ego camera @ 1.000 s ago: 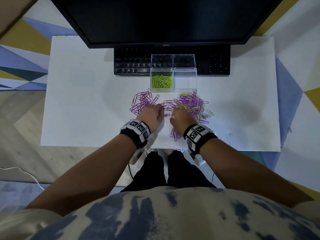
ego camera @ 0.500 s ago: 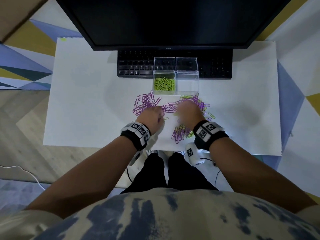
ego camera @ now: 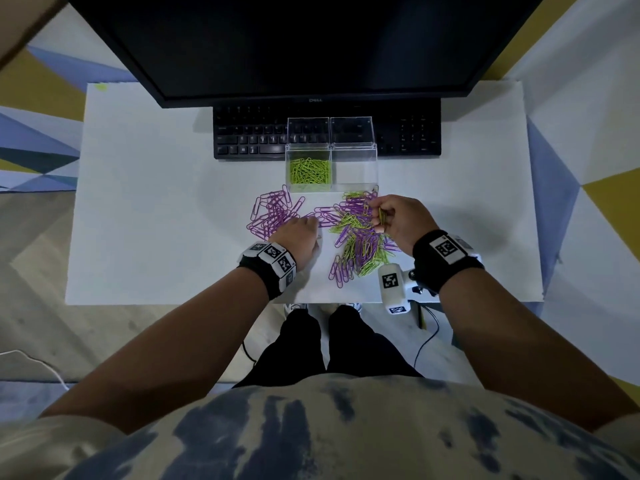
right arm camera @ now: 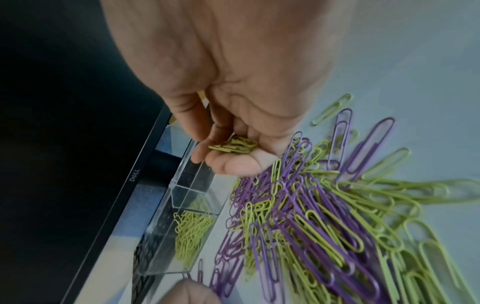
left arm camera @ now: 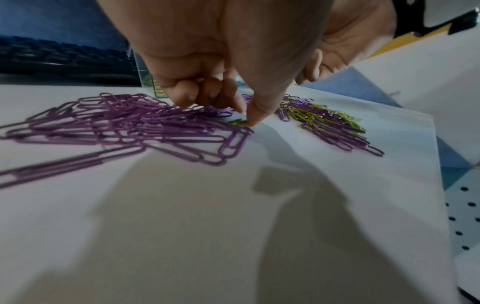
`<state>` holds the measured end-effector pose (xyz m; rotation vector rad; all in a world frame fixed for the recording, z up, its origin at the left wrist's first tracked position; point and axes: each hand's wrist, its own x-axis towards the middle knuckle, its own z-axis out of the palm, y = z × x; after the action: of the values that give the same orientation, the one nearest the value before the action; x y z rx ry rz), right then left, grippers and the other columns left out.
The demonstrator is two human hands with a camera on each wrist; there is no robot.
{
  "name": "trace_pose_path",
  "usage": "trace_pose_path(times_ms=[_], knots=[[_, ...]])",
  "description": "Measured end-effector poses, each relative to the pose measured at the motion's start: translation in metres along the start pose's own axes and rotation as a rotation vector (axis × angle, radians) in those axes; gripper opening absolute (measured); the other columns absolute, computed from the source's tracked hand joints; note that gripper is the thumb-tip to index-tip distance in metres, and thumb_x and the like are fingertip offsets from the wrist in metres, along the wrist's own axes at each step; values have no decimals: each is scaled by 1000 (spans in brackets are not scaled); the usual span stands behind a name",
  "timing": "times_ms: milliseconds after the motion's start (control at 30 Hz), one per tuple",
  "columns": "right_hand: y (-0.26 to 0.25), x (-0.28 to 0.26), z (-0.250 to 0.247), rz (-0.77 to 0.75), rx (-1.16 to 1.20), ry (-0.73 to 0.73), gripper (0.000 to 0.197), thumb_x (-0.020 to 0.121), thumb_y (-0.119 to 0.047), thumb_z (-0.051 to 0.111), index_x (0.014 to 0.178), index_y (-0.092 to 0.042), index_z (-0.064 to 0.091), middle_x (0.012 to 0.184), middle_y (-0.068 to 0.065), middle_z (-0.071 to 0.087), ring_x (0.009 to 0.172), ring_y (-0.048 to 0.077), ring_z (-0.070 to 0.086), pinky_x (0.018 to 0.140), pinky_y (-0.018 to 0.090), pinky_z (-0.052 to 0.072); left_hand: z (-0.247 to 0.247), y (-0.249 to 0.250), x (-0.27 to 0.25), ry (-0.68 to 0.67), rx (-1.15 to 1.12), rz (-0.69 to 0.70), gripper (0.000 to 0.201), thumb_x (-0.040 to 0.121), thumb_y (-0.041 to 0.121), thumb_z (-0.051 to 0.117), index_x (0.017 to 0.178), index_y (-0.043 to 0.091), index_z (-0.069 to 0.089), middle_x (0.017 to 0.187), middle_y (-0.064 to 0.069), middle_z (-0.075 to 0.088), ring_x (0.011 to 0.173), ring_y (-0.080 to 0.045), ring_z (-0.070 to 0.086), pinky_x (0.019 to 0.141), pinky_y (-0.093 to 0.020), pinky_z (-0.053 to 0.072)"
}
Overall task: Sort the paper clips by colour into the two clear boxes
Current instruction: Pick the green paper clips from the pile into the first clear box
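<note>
Two clear boxes stand side by side before the keyboard: the left box (ego camera: 290, 157) (right arm camera: 161, 246) holds green clips, and the right box (ego camera: 371, 164) (right arm camera: 182, 181) looks empty. A purple-only pile (ego camera: 273, 214) (left arm camera: 124, 125) lies left of a mixed purple-and-green pile (ego camera: 360, 240) (right arm camera: 311, 216). My left hand (ego camera: 313, 223) (left arm camera: 246, 117) rests between the piles, with curled fingers, and its thumb and forefinger pinch a single green clip (left arm camera: 237, 121) on the table. My right hand (ego camera: 379, 216) (right arm camera: 221, 152) is raised over the mixed pile and holds a small bunch of green clips (ego camera: 382, 216) (right arm camera: 233, 146).
A black keyboard (ego camera: 249, 136) and a dark monitor (ego camera: 311, 46) stand behind the boxes on the white table (ego camera: 156, 220). The table's front edge runs just behind my wrists. A white tagged device (ego camera: 393, 285) hangs by my right wrist.
My right hand has lifted off the mixed pile and moved right and farther from me, with green clips in its fingers. The left hand has barely moved.
</note>
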<state>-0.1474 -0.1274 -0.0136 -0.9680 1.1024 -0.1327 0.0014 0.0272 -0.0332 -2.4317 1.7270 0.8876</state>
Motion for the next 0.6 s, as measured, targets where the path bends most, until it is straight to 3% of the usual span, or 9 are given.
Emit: trace_pose_path(times_ms=[100, 200, 333, 400, 467, 533, 600], knots=[[-2, 0, 5, -37, -273, 17, 14, 89, -12, 52, 84, -5, 63, 70, 3, 54, 63, 17, 49, 58, 27, 44, -2, -1, 0, 31, -17, 1, 28, 95, 18, 38, 117, 2, 44, 113, -16, 58, 106, -29, 52, 90, -38, 45], [2, 3, 15, -279, -767, 38, 12, 88, -14, 58, 95, -11, 67, 89, -2, 62, 79, 11, 54, 73, 23, 42, 0, 0, 1, 14, 42, 3, 31, 98, 19, 33, 120, 1, 44, 116, -17, 57, 109, -30, 53, 92, -39, 47], [8, 14, 29, -408, -1125, -66, 26, 86, -8, 56, 110, -13, 66, 107, 6, 58, 93, 21, 55, 85, 29, 43, 0, 2, 2, 2, 86, -18, 34, 97, 19, 34, 124, -1, 43, 120, -18, 56, 113, -32, 52, 95, -43, 46], [8, 19, 32, -372, -1227, -84, 26, 86, -8, 56, 110, -14, 65, 115, 10, 55, 101, 26, 55, 85, 30, 41, -3, 1, 3, 20, -17, -46, 31, 96, 18, 37, 120, 0, 44, 113, -16, 56, 107, -30, 53, 89, -39, 46], [10, 20, 33, -356, -1286, -95, 21, 86, -8, 57, 105, -12, 65, 114, 11, 54, 102, 29, 54, 86, 32, 43, -6, 1, 4, 108, -230, -111, 18, 95, 17, 41, 104, 3, 49, 101, -13, 55, 93, -25, 53, 76, -32, 42], [14, 20, 34, -358, -1297, -99, 14, 87, -9, 58, 99, -7, 65, 111, 13, 53, 100, 31, 54, 84, 34, 44, -11, -1, 5, 202, -437, -206, 12, 94, 16, 43, 88, 7, 48, 89, -10, 54, 78, -21, 49, 66, -28, 36], [17, 18, 36, -368, -1251, -98, 10, 87, -11, 59, 92, -4, 64, 106, 13, 53, 94, 30, 54, 81, 33, 43, -14, -3, 7, 223, -628, -278, 13, 94, 16, 43, 84, 8, 47, 82, -7, 59, 69, -19, 51, 57, -28, 36]])
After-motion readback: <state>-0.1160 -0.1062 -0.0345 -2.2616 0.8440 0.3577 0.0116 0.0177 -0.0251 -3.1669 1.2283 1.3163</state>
